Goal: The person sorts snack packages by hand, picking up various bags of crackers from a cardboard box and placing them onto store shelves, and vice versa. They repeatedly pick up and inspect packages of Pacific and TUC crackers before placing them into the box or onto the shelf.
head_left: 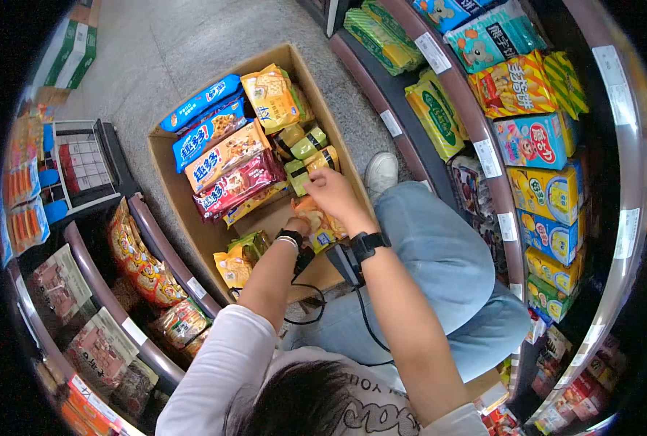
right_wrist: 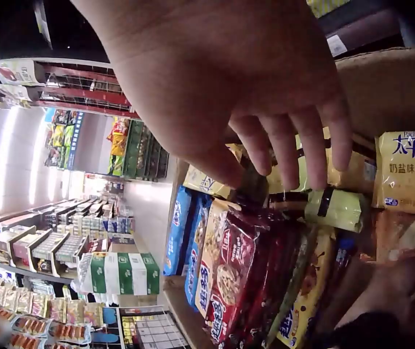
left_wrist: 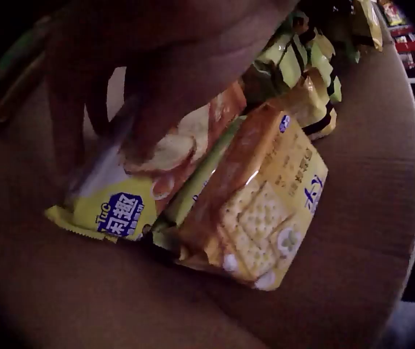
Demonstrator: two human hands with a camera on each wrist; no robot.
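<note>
My left hand (head_left: 299, 227) (left_wrist: 171, 65) grips an orange-and-yellow cracker pack (head_left: 327, 227) (left_wrist: 124, 211) from above, low in the cardboard box; its fingertips curl over the pack. Beside it in the left wrist view stands a yellow pack with square crackers (left_wrist: 258, 218). Above the small green-and-yellow packs (head_left: 309, 145) (right_wrist: 335, 209), my right hand (head_left: 334, 196) (right_wrist: 244, 94) has its fingers spread and slightly bent, holding nothing. Red cookie packs (head_left: 240, 185) (right_wrist: 240, 269) lie to the left of those small packs. Part of the left hand's pack is hidden by the fingers.
The cardboard box (head_left: 165, 174) sits on the grey floor (head_left: 185, 33). Blue packs (head_left: 201, 102) fill its far left corner. Shelves of snack packs (head_left: 541, 192) curve along the right, and a lower shelf (head_left: 145, 240) runs along the left. A bent knee (head_left: 439, 247) is beside the box.
</note>
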